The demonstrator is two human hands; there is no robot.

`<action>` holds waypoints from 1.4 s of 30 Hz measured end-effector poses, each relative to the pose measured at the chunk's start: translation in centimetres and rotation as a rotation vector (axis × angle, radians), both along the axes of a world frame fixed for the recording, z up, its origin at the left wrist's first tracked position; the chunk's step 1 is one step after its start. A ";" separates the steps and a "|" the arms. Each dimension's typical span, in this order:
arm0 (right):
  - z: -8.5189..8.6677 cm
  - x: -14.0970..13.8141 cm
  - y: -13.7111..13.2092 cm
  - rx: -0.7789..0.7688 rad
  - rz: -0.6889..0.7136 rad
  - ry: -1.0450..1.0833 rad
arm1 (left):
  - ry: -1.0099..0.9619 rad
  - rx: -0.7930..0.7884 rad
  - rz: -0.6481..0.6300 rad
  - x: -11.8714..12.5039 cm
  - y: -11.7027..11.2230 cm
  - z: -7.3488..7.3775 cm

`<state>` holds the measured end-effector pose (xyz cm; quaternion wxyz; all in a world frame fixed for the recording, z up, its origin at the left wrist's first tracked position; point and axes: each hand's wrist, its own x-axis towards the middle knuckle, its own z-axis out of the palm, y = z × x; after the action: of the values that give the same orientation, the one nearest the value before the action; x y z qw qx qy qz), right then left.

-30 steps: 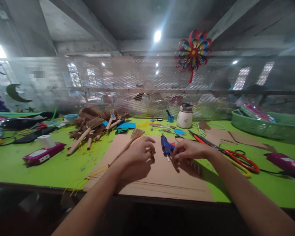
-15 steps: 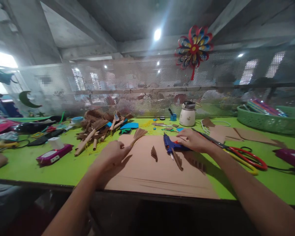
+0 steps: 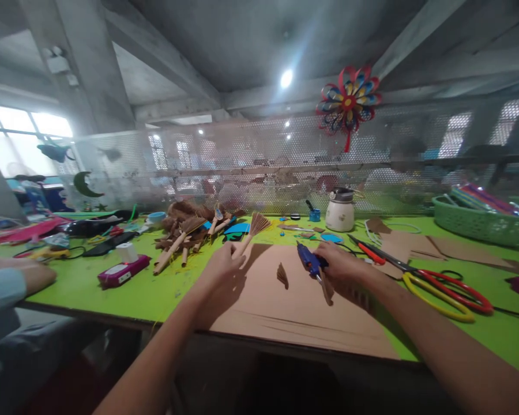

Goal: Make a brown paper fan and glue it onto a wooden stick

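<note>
Between the fingers of my left hand point(image 3: 225, 271) is the stem of a pleated brown paper fan piece point(image 3: 258, 225), tilted with its spread end up. My right hand point(image 3: 337, 265) is closed around the handle of a blue glue gun point(image 3: 310, 260), its body lying over the brown paper sheet point(image 3: 259, 311). A small pleated paper piece point(image 3: 282, 275) lies on the sheet between my hands. Another folded brown strip point(image 3: 326, 289) is just below the glue gun, near my right fingers; whether they touch it, I cannot tell.
Large scissors point(image 3: 441, 282) with red and yellow handles lie by my right forearm. Rolled brown paper pieces point(image 3: 177, 236) are heaped at left, near a purple power strip point(image 3: 123, 271). A white bottle point(image 3: 339, 213) and a green basket point(image 3: 480, 222) stand behind. Another person's arm point(image 3: 21, 276) rests at far left.
The fan piece in my left hand has been raised and turned upright. My right hand has closed round the glue gun and shifted it slightly. The camera view has turned left.
</note>
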<state>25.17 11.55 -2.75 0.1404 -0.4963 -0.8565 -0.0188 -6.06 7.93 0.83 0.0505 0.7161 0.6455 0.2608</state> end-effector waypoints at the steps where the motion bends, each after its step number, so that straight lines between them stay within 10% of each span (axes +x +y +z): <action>1: -0.1 0.0 0.1 0.018 0.001 0.014 | -0.061 0.032 -0.019 0.2 0.1 0.3; 7: 0.6 0.0 0.2 0.099 -0.001 0.264 | -0.646 -0.075 -0.266 2.9 0.4 0.6; 17: 3.4 0.0 -2.5 -0.218 0.071 1.071 | -0.793 -0.113 -0.280 6.2 0.6 0.5; 27: 4.0 -1.6 -5.2 -0.391 0.312 1.101 | -1.029 -0.291 -0.571 5.9 0.8 -1.0; 42: 3.7 -3.0 -6.1 -0.467 0.220 0.969 | -1.220 -0.566 -0.735 5.0 -0.1 -0.8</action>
<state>22.18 5.49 0.98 0.4059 -0.3735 -0.7222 0.4173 -1.05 7.80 -0.01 0.6629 0.5736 0.2659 0.4011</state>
